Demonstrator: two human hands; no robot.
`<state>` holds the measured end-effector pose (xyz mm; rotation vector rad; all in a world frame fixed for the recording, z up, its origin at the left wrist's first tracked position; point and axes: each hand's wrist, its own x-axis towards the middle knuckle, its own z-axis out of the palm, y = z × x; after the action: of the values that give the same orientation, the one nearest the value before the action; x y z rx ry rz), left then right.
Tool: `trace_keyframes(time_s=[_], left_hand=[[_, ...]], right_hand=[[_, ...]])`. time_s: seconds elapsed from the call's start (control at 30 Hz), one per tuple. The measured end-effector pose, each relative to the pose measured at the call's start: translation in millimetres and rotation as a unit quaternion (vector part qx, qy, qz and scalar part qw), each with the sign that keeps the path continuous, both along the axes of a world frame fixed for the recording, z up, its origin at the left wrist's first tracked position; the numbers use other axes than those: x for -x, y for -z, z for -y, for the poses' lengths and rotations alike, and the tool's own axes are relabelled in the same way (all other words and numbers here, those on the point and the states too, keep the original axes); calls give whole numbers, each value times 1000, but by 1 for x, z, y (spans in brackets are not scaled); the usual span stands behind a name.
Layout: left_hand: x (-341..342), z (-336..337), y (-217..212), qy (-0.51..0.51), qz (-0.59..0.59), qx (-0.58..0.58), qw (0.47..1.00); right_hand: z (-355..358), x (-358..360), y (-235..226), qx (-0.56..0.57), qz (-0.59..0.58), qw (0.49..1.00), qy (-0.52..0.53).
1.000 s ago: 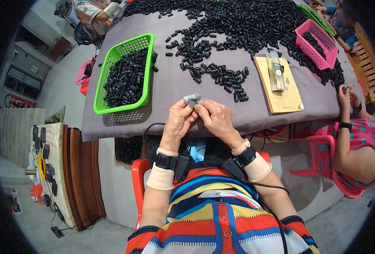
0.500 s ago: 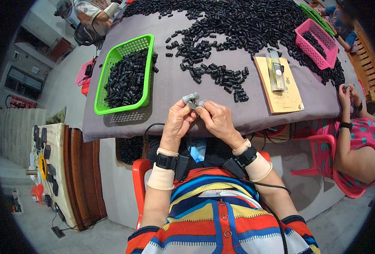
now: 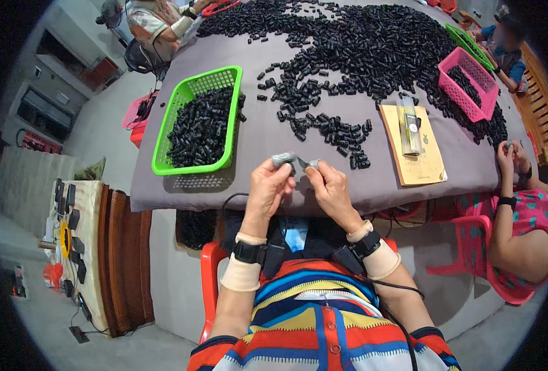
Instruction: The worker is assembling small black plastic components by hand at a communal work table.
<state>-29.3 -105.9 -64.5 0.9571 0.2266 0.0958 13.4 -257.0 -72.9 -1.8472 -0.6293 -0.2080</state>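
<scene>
Over the near edge of the table, my left hand [image 3: 265, 188] is closed in a pinch, its fingertip wrapped in a grey covering [image 3: 283, 159]. What it pinches is mostly hidden, though something small and dark shows by the fingers. Just to the right, my right hand [image 3: 333, 190] is closed on a small blade [image 3: 302, 163], thin and pointed, which slants toward the left fingers. A grey covering [image 3: 313, 164] is also on a right fingertip. Small black cylindrical plastic parts [image 3: 342, 132] lie loose on the cloth beyond my hands.
A green basket [image 3: 237, 111] of black parts stands at left on the grey tablecloth [image 3: 261, 127]. At right are a yellow notebook [image 3: 425, 167] with a clear case [image 3: 410, 142] on it, and a pink basket [image 3: 487, 102]. Co-workers sit around the table; a person's hands [image 3: 514, 154] work at right.
My hands have moved slightly apart, and the blade now shows between them. The whole view has shifted, with the table appearing lower and a little to the right.
</scene>
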Motion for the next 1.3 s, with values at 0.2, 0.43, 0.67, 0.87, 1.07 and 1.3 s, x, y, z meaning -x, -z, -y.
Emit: trace_keyframes(time_s=[0.2, 0.43, 0.67, 0.87, 1.07, 1.3], left_hand=[[-11, -77, -68, -289, 106, -237, 922], [-28, -44, -47, -212, 12, -370, 904], [-79, 3, 3, -140, 13, -500, 855], [-92, 5, 18, -162, -17, -663, 730], [-89, 10, 19, -137, -47, -654, 743], [-44, 26, -3, -70, -23, -723, 687]], right_hand=[[-1, 0, -1, -12, -23, 1000, -8], [2, -2, 0, -20, -39, 999, 7], [2, -2, 4, -61, -45, 997, 4], [0, -1, -1, -85, -63, 994, -13], [-1, 1, -1, -88, -108, 990, -10], [3, -6, 18, -79, -76, 994, -22]])
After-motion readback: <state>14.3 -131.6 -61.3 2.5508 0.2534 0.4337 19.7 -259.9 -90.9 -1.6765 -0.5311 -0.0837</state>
